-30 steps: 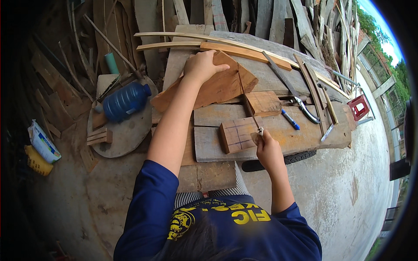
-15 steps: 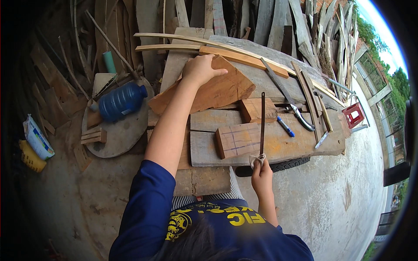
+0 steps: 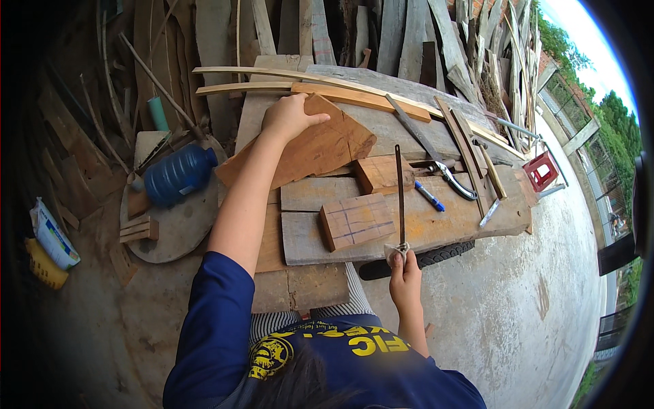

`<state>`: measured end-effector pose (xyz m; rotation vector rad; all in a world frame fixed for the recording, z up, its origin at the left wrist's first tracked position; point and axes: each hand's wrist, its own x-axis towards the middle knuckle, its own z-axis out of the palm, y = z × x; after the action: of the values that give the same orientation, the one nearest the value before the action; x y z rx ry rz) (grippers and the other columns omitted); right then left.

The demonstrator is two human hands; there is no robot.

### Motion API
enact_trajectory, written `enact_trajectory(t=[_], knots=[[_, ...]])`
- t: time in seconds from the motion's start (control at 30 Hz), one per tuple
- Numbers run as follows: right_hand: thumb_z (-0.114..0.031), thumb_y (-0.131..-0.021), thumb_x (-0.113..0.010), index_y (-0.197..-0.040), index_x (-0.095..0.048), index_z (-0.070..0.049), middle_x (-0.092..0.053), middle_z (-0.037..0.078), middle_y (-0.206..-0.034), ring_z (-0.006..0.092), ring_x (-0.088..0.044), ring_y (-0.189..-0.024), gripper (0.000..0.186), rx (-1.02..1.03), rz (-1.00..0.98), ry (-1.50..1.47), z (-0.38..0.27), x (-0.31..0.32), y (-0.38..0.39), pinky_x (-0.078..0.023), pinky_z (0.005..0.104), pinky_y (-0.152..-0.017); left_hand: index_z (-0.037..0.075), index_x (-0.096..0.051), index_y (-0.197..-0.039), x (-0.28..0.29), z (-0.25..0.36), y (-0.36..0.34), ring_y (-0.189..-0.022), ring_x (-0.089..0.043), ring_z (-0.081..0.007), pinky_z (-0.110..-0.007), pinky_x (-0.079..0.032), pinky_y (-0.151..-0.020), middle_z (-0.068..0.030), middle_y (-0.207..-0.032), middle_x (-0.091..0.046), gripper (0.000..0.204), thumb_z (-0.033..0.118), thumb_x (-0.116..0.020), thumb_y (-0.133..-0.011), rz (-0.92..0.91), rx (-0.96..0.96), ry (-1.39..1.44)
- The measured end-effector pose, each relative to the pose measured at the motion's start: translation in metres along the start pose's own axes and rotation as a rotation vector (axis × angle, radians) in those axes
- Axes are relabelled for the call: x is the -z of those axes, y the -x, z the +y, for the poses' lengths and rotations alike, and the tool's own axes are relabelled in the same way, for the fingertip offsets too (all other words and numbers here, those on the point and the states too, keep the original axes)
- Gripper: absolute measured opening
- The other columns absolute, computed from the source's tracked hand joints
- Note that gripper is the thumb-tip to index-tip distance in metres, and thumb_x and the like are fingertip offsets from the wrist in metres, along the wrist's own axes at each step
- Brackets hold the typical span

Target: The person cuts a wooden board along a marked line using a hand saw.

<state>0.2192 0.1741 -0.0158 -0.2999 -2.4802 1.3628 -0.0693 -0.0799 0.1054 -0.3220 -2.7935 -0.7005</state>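
My left hand (image 3: 289, 119) grips the top edge of a thick reddish-brown wooden slab (image 3: 317, 136), which leans tilted on the workbench. The thumb lies over the near face, and my forearm hides part of the slab. My right hand (image 3: 406, 273) is closed round the cloth-wrapped end of a long, thin dark file or blade (image 3: 400, 198), held upright at the bench's near edge. Left of it lies a wooden block (image 3: 357, 221) with pencilled grid lines. A second wooden block (image 3: 381, 174) sits behind, near a blue marker pen (image 3: 429, 196).
A handsaw (image 3: 419, 133) with a curved grip and several narrow wood strips (image 3: 463, 157) lie on the bench (image 3: 306, 238). A large blue water bottle (image 3: 178, 174) rests on a round board at left. A red plastic stool (image 3: 541, 170) stands at right; planks lean behind.
The whole scene has shifted slightly left as my view turned. Both hands keep their holds, and I see no clear movement of the slab or the dark tool on the bench.
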Motion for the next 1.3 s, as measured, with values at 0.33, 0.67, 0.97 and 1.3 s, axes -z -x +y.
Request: enact_trajectory(t=[0.33,0.67,0.97,1.3], knots=[[-0.024,-0.1,-0.047,-0.1,-0.054,0.0,-0.061,0.017,-0.077,0.0236,-0.058,-0.069,0.025,-0.104,-0.009,0.056,0.01,0.005,0.008,-0.046,0.0345,-0.065,0.003,-0.065,-0.112,-0.014,-0.045,-0.042,-0.097,-0.066,-0.0285,-0.038,-0.051,-0.085,-0.016,-0.106,-0.069,0.073,0.059,-0.075,-0.067,-0.044,-0.024,0.12],[-0.022,-0.098,-0.048,-0.094,-0.052,0.0,-0.063,0.025,-0.078,0.0456,-0.062,-0.076,0.022,-0.164,0.052,0.105,0.052,0.008,0.005,-0.047,0.0444,-0.062,0.006,-0.067,-0.11,-0.044,-0.078,-0.059,-0.103,-0.064,-0.0302,-0.039,-0.049,-0.089,-0.0173,-0.108,-0.068,0.076,0.071,-0.065,-0.07,-0.119,0.122,0.059],[-0.022,-0.097,-0.049,-0.091,-0.047,-0.001,-0.062,0.026,-0.075,0.0475,-0.061,-0.074,0.023,-0.172,0.041,0.103,0.071,-0.014,-0.013,-0.046,0.0472,-0.059,0.008,-0.068,-0.104,-0.031,-0.067,-0.051,-0.099,-0.066,-0.0291,-0.039,-0.05,-0.085,-0.0157,-0.102,-0.069,0.073,0.072,-0.065,-0.07,-0.121,0.158,0.061],[-0.018,-0.096,-0.051,-0.092,-0.046,-0.002,-0.062,0.025,-0.074,0.0465,-0.061,-0.073,0.017,-0.193,0.073,0.099,0.075,-0.012,-0.012,-0.046,0.0475,-0.058,0.008,-0.051,-0.076,-0.009,0.038,0.082,-0.064,-0.063,-0.031,-0.042,-0.048,-0.056,-0.0116,-0.066,-0.061,0.045,0.043,-0.078,-0.074,0.341,-0.272,-0.064]])
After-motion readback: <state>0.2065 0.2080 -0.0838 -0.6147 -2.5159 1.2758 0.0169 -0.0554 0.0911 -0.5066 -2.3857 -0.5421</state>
